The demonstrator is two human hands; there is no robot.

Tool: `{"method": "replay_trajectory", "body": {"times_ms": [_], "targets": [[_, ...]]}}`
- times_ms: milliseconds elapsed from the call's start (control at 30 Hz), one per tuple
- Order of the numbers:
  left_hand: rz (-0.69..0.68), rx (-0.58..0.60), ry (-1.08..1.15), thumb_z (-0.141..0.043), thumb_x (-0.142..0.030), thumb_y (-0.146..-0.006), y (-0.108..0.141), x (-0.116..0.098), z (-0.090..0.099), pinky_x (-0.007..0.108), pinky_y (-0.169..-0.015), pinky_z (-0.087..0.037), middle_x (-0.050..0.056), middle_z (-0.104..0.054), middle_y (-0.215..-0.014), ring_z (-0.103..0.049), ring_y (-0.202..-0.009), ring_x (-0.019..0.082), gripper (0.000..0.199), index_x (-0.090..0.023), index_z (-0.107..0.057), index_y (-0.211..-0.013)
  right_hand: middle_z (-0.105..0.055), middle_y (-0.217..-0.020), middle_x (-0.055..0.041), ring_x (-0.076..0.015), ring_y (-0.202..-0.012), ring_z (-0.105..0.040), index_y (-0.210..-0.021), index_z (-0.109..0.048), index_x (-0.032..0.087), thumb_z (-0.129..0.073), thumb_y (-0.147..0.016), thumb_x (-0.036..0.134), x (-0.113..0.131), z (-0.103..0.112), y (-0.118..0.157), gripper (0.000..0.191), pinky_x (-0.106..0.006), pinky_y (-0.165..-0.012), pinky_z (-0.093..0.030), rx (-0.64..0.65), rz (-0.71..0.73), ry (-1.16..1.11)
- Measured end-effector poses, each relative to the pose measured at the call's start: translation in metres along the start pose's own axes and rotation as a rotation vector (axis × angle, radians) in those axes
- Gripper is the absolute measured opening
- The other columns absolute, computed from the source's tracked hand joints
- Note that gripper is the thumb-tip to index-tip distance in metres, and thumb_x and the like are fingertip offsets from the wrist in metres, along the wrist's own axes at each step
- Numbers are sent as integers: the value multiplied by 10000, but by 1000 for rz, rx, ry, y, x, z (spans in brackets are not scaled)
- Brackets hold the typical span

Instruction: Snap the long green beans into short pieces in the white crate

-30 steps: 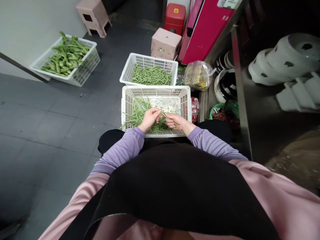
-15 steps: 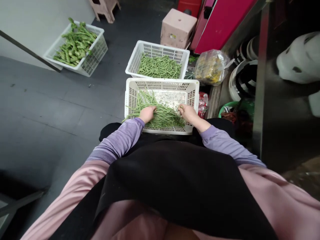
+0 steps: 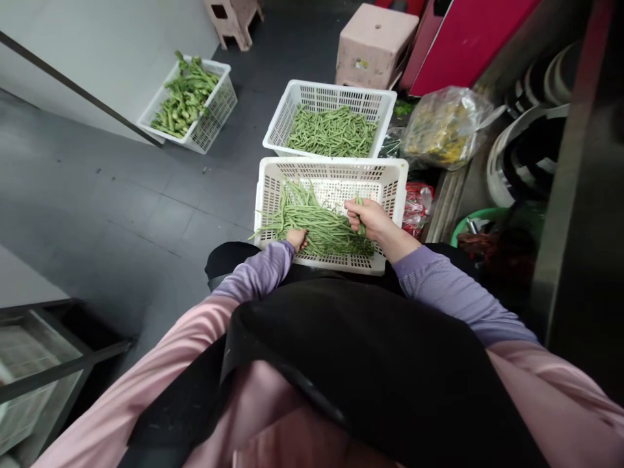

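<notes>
Long green beans [image 3: 316, 224] lie in a heap across the near and left side of a white plastic basket [image 3: 332, 162] at my knees. Some stick out over its left rim. My left hand [image 3: 297, 239] is low on the heap by the near rim, fingers curled round beans. Over the heap's right part, my right hand [image 3: 371, 220] is closed on a few green bean pieces [image 3: 359, 203], which poke out above and below the fist. Right behind stands a second white basket [image 3: 387, 96], holding short cut bean pieces [image 3: 334, 132].
A white basket of thick green stems [image 3: 185, 107] stands at the far left by the wall. A pink stool [image 3: 375, 49] is behind the baskets. To the right are a clear bag with yellowish contents [image 3: 443, 130], a red package [image 3: 416, 205] and a green basin [image 3: 480, 214].
My left hand has drawn back toward the near rim. My right hand, earlier pinching at the heap's right end, now grips bean pieces. The whole view has shifted, with things appearing farther right.
</notes>
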State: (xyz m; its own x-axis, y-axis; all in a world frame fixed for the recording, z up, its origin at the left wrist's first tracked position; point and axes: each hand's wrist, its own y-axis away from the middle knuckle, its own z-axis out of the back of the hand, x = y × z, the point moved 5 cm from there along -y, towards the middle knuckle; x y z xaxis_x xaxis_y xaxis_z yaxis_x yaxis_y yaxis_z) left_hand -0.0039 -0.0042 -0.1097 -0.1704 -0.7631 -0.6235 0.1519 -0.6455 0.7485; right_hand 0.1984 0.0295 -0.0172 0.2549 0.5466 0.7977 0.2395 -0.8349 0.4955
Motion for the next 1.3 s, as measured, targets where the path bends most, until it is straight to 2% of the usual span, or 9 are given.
{"method": "replay_trajectory", "body": {"times_ms": [100,233,367,567,700,833,1033,1167,1300], "targets": [[7,87,55,-552,-276,-903,21,-18,-13,216,-400,-320,-30,-503,-469,-403,-354,92,205,-168,-518,-731,-428,-520,67,-42,-362,-336,-711,-523,170,-701,-836,237,-10,0,-1,227,-187,-350,-250,7,-109,94],[-182,346,132,-698,-418,-812,68,-46,-30,200,-367,-268,-44,-518,-504,-361,-342,52,314,-159,-543,-726,-468,-476,35,-61,-355,-359,-668,-545,168,-734,-830,340,-32,-9,-4,302,-203,-329,-247,107,-202,227],[-336,395,146,-791,-446,-718,97,-63,-30,174,-394,-260,-63,-454,-469,-347,-383,27,379,-131,-583,-681,-439,-458,56,-61,-376,-359,-669,-518,186,-745,-820,377,-34,-19,-5,334,-190,-353,-268,210,-38,150],[-220,423,285,-745,-416,-767,97,-57,-24,199,-367,-228,-64,-443,-496,-359,-372,46,322,-122,-615,-745,-479,-533,66,-47,-395,-351,-719,-483,190,-748,-812,293,-21,-16,3,299,-184,-368,-284,49,77,55],[-367,407,289,-752,-446,-754,107,-63,-23,195,-378,-239,-59,-447,-486,-361,-377,41,381,-141,-550,-645,-501,-579,54,-47,-404,-346,-739,-469,192,-711,-841,252,-20,-18,4,269,-184,-368,-268,14,62,50],[-547,403,241,-781,-490,-719,123,-85,-19,175,-411,-279,-51,-484,-515,-396,-415,35,413,-145,-558,-678,-431,-548,70,-49,-395,-319,-745,-466,191,-681,-856,245,-20,-21,5,248,-186,-373,-253,117,-76,3],[-215,210,356,-559,-653,-848,82,-99,11,185,-334,-87,-117,-197,-412,-139,-325,29,519,-170,-509,-667,-418,-545,65,-49,-398,-304,-754,-526,171,-683,-800,265,-6,-30,25,189,-172,-353,-222,452,-31,58],[-198,367,401,-594,-552,-880,74,-110,3,165,-331,-117,-128,-192,-431,-139,-330,31,410,-146,-596,-826,-471,-580,40,-50,-399,-321,-736,-533,160,-659,-780,271,-12,-31,34,174,-172,-342,-247,643,-74,98],[-322,309,375,-681,-339,-861,85,-124,-9,158,-339,-152,-105,-348,-476,-205,-343,16,224,-141,-582,-824,-479,-581,41,-61,-405,-325,-805,-557,155,-635,-793,309,-14,-33,37,173,-174,-343,-257,719,-102,35]]}}
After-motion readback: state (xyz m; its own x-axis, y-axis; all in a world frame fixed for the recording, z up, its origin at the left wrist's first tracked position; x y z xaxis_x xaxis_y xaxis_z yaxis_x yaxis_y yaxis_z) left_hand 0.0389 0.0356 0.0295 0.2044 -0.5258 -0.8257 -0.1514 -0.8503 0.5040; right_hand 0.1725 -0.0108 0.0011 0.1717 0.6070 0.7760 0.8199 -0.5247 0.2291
